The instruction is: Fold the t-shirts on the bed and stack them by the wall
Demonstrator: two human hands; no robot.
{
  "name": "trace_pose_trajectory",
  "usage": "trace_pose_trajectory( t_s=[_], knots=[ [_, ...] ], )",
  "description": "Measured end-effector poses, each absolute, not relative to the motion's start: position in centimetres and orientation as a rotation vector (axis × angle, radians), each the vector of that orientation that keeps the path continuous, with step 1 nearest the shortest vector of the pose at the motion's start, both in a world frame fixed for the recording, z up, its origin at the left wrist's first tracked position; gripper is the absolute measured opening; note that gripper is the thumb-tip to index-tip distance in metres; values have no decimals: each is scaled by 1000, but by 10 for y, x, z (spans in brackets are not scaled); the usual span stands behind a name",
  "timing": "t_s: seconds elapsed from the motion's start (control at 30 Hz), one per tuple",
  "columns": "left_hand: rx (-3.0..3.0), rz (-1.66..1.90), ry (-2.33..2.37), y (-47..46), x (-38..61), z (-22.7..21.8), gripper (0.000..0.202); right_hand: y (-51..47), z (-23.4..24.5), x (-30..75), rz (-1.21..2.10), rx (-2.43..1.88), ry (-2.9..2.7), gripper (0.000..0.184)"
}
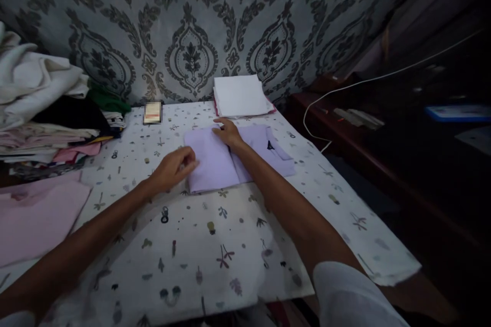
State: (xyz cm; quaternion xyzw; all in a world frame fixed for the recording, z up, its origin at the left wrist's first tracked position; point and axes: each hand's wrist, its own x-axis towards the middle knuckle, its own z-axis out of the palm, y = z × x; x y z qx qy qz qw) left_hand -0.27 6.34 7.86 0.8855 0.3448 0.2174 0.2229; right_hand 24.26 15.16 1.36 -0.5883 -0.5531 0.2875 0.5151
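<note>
A lavender garment (209, 163), folded into a rough rectangle, lies on the patterned white cloth in front of me. Its right part shows a small black mark and layered edges. My left hand (174, 167) is at the garment's left edge, fingers loosely curled and thumb apart from them, with nothing visible in its grasp. Across the garment's upper middle rests my right hand (229, 135), fingers stretched out over the fold. My right forearm hides part of the garment's lower right side.
The patterned white cloth (207, 276) covers the work surface. White sheets (240, 94) lie at the back, with a small card (153, 112) farther left. Piled clothes (42, 102) and a pink garment (38, 214) are on the left. A white cable (356, 83) crosses the right side.
</note>
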Motion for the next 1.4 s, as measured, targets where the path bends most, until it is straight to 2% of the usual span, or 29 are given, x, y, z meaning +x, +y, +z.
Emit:
trace_pose_trajectory(
  t_s=[0.1, 0.23, 0.4, 0.63, 0.83, 1.0, 1.17, 1.3, 1.4],
  knots=[
    [2600, 418, 861, 22, -14, 77, 23, 158, 18, 235, 698, -1357, -1316, 25],
    [2766, 375, 906, 1, -18, 62, 12, 155, 20, 229, 649, -1290, -1318, 29],
    [2909, 439, 969, 0, -15, 49, 11, 144, 22, 235, 592, -1469, -1343, 34],
    [3183, 453, 905, -10, -10, 42, 22, 113, 27, 241, 482, -1666, -1411, 40],
    [3223, 460, 874, -14, -13, 28, 28, 105, 36, 234, 393, -1570, -1519, 40],
    [3069, 539, 867, -14, -10, 34, 25, 108, 35, 235, 353, -1786, -1523, 45],
    [2468, 727, 1016, -3, -12, 52, 17, 96, 43, 233, 268, -1812, -1557, 50],
    [2139, 824, 1216, 23, -15, 53, 24, 84, 52, 214, 126, -1733, -1815, 46],
    [2263, 793, 1264, 44, -7, 51, 33, 79, 49, 201, 230, -1817, -1984, 43]
  ],
)
